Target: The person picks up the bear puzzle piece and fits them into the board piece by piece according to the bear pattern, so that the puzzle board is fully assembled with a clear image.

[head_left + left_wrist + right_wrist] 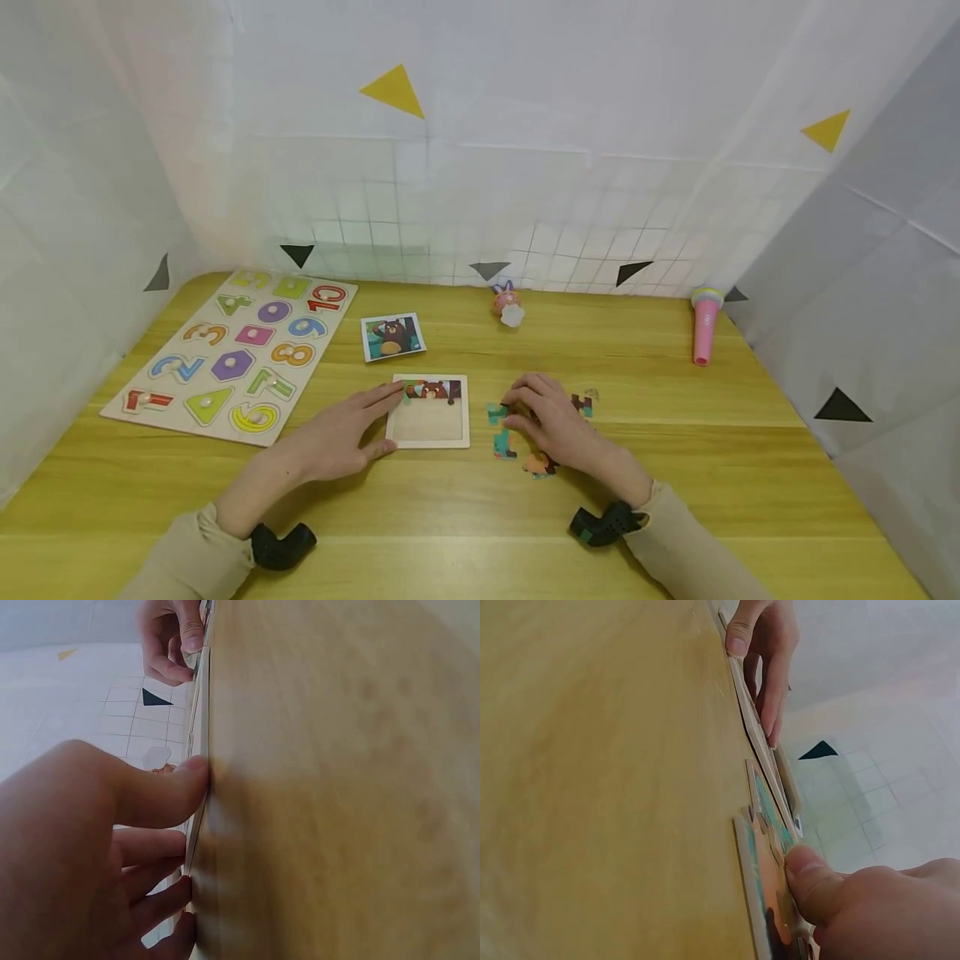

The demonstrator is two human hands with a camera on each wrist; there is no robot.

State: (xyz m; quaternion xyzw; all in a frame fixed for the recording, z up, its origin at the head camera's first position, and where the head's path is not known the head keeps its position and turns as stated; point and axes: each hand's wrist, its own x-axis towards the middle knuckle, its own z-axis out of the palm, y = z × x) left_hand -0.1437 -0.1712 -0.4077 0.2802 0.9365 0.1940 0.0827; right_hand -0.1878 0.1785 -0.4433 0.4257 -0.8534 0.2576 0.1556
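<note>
A square wooden puzzle tray (427, 444) lies on the table, with bear-face pieces (432, 390) along the far side of its recess. My left hand (337, 433) rests at the tray's left side, thumb at the near corner and fairly straight fingers at the far corner. To the right of the tray, my right hand (551, 421) pinches a teal puzzle piece (496, 413) between thumb and fingers; its far part is hidden. Near that hand lie another teal piece (504, 445), an orange-brown piece (538, 463) and a brown-and-teal piece (582, 405).
A bear picture card (393, 337) lies behind the tray. At the left is a number-and-shape board (232, 358). A small rabbit toy (508, 304) stands at the back, and a pink toy microphone (703, 327) lies far right. White sheeting (480, 183) encloses the table.
</note>
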